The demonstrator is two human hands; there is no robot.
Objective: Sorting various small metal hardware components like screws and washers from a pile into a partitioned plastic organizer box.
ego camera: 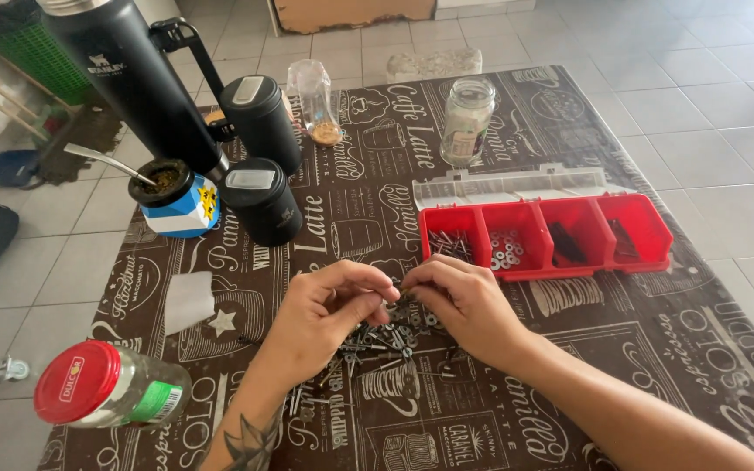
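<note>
Both forearms reach in from the bottom edge, wrists bent so the hands meet over a pile of screws (377, 344) on the table (656, 349). The left hand (325, 314) and right hand (464, 301) curl with fingertips pinched together on one small piece between them, too small to identify. A red tray (544, 234) stands just beyond.
</note>
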